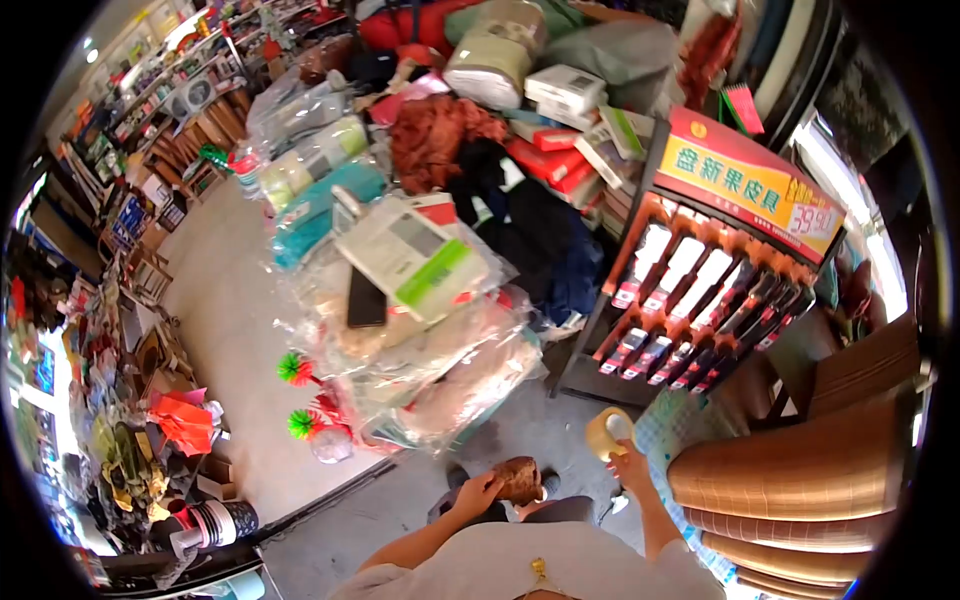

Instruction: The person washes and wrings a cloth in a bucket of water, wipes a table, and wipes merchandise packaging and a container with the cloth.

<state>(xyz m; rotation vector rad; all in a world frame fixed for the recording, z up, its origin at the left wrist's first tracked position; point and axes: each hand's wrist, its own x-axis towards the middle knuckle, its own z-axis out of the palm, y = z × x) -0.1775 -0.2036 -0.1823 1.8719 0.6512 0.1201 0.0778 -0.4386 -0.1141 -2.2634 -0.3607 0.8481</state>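
Observation:
Near the bottom centre my left hand (480, 492) is closed on a brown, crumpled-looking item (518, 481) in front of my body. Farther right, my right hand (628, 464) grips a roll of tan tape (608, 434) by its lower edge. The two hands are apart. Beyond them lies a pile of goods in clear plastic bags (450, 375), with a flat white and green package (415, 258) and a black phone-like object (366, 300) on top.
A display rack (735, 200) with a red and yellow sign stands right of the pile. Rolled brown mats (790, 460) lie at the lower right. Pompom toys (300, 424) hang by the pile's left edge. Shelves and mixed goods (185, 425) line the left side.

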